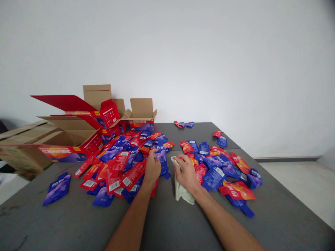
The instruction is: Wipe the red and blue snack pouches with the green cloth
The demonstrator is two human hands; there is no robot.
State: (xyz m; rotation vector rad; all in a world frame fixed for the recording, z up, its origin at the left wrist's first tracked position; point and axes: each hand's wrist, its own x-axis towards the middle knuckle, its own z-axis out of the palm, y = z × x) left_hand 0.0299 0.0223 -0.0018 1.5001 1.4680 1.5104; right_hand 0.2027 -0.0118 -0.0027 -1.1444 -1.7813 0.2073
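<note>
My left hand [152,168] is closed round a blue pouch [161,156] at the near edge of a big heap of red and blue pouches [123,164]. My right hand [186,173] lies on a pale green cloth [182,192] on the grey table [167,223], fingers curled over the cloth's top. A second spread of red and blue pouches [222,167] lies just right of that hand.
Open red-and-brown cardboard boxes [78,129] stand at the back left of the table. One blue pouch [57,188] lies alone at the left. A few pouches [184,124] sit at the far edge. The table's right edge drops to a light floor [300,184].
</note>
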